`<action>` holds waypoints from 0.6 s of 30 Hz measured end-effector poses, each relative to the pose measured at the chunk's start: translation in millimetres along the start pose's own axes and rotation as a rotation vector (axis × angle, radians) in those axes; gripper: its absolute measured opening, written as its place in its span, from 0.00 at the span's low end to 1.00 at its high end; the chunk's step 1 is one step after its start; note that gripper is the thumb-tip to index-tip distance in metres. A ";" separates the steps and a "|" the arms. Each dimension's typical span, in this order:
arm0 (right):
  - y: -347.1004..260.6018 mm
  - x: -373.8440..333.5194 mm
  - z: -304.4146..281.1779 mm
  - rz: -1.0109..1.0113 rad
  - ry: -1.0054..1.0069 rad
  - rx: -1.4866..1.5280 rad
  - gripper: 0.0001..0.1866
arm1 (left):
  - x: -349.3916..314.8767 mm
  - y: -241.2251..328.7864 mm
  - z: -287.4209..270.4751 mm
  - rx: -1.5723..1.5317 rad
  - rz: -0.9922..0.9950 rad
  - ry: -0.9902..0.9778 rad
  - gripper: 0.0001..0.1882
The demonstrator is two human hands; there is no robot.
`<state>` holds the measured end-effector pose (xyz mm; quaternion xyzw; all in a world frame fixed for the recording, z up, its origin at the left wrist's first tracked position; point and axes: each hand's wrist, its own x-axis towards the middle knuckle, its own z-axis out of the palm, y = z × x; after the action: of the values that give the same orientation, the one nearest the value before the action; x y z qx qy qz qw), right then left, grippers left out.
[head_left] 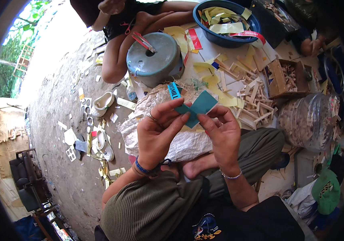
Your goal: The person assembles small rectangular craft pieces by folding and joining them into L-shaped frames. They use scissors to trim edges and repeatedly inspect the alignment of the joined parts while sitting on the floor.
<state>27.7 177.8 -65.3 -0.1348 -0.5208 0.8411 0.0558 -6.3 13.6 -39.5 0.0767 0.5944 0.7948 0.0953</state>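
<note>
My left hand (pixel 158 134) and my right hand (pixel 223 134) meet in front of me, each pinching a teal strip of paper or thin card (pixel 204 103). The strip is bent or crossed into a V, its point down between my thumbs. A bright blue printed piece (pixel 174 90) sticks up by my left fingers; I cannot tell whether it joins the teal strip. Below my hands a whitish woven sack (pixel 188 145) lies over my lap area. Beyond them stands a grey-green round stool or upturned tub (pixel 154 60) with a red-handled cutter (pixel 144 42) on top.
Wooden sticks (pixel 254 98) lie heaped at the right, near a cardboard box (pixel 278 80) and a clear plastic container (pixel 310 120). A dark blue basin (pixel 224 39) holds paper scraps. Another person's leg (pixel 113 60) is at the far left. Pale clogs (pixel 103 101) and scraps litter the ground.
</note>
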 end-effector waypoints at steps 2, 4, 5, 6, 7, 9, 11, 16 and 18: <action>2.7 -1.0 2.0 -0.083 0.009 -0.078 0.17 | -0.7 -1.6 -0.3 0.012 0.035 -0.005 0.22; 4.3 -1.4 3.4 -0.098 0.020 -0.092 0.19 | -1.6 -2.8 -0.9 0.006 0.094 -0.013 0.22; 4.4 -1.8 3.3 -0.069 0.025 -0.070 0.19 | -2.0 -3.2 -1.3 0.003 0.123 -0.018 0.22; 4.5 -1.8 3.2 -0.051 0.023 -0.045 0.20 | -2.7 -3.3 -1.5 0.012 0.133 -0.026 0.22; 4.4 -1.7 3.0 -0.025 0.000 0.011 0.20 | -3.7 -3.1 -1.7 0.022 0.144 -0.034 0.22; 4.0 -1.4 1.8 -0.001 -0.061 0.132 0.20 | -3.3 -2.8 -1.8 0.050 0.156 -0.058 0.24; 3.3 0.3 1.0 -0.027 -0.123 0.063 0.17 | -2.4 -1.6 -1.5 0.089 0.155 -0.092 0.28; -11.8 13.4 -7.6 -0.428 -0.279 -0.401 0.14 | -3.5 6.1 -2.4 0.071 0.088 -0.090 0.53; -25.5 13.9 -13.9 -0.556 -0.333 -0.561 0.14 | -3.1 6.9 -3.5 -0.021 0.080 -0.116 0.54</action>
<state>17.2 204.5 -50.7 0.1384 -0.7477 0.6303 0.1567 -4.5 7.7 -33.9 0.1453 0.5762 0.7983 0.0984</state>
